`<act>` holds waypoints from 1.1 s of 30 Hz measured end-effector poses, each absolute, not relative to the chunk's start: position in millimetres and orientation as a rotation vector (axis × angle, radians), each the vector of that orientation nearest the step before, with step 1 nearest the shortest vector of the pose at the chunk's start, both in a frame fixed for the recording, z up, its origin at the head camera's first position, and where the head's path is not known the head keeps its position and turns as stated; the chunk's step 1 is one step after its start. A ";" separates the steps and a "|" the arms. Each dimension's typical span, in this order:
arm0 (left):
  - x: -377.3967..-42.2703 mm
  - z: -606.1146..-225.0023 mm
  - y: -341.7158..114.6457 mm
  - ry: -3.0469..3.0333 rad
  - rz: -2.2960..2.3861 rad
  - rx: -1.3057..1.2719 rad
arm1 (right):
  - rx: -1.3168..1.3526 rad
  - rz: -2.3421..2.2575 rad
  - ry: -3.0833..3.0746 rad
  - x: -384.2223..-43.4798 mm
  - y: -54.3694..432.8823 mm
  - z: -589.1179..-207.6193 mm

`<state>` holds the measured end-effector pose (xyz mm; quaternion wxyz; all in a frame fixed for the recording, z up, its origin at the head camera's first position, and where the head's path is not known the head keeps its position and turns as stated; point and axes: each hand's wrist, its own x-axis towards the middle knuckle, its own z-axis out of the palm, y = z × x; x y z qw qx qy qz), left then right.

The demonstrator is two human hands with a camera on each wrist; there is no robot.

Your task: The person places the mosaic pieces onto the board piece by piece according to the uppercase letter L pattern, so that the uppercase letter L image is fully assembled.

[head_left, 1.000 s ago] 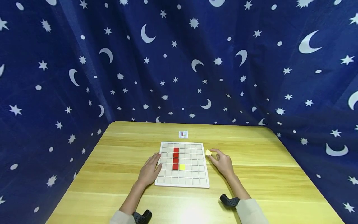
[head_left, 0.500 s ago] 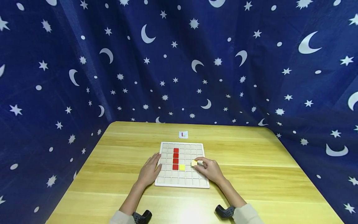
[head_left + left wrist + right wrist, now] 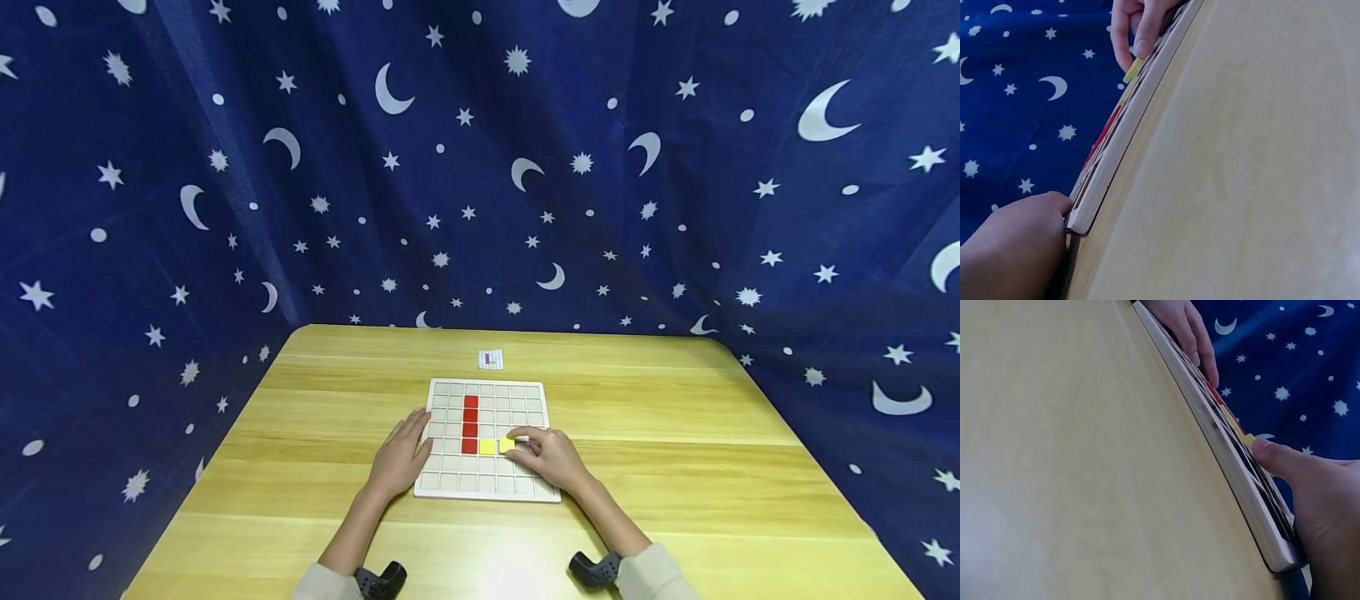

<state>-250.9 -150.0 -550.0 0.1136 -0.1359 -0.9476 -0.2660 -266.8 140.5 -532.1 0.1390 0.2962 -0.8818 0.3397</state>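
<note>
A white gridded board [image 3: 487,497] lies on the wooden table. Several red square tiles [image 3: 470,423] fill a column of its cells, and a yellow tile [image 3: 487,447] sits to the right of the lowest red one. Between thumb and index finger my right hand [image 3: 551,458] pinches a second yellow tile [image 3: 507,445], right beside the first. The left wrist view shows this pinched tile [image 3: 1133,70] tilted, one edge above the grid. My left hand [image 3: 401,454] rests along the board's left edge, fingers extended, thumb at the rim.
Behind the board lies a small card [image 3: 491,359] printed with a grid and a coloured pattern. A dark blue curtain [image 3: 480,167] with moons and stars surrounds the table [image 3: 675,467] at the back and sides. Each wrist wears a black device [image 3: 595,570].
My right hand has carried the yellow tile from beyond the board's right edge leftward over the grid, up to the other yellow tile. The left hand stays in place.
</note>
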 end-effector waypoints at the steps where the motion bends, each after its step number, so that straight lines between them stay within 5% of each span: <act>1: -251.0 -550.4 -150.0 -2.781 -0.779 -0.398 | 0.860 0.970 -2.556 -266.9 140.3 -532.8; 33: -254.6 -547.2 -154.7 -2.759 -1.010 -0.406 | 0.718 1.147 -2.551 -269.1 152.6 -519.4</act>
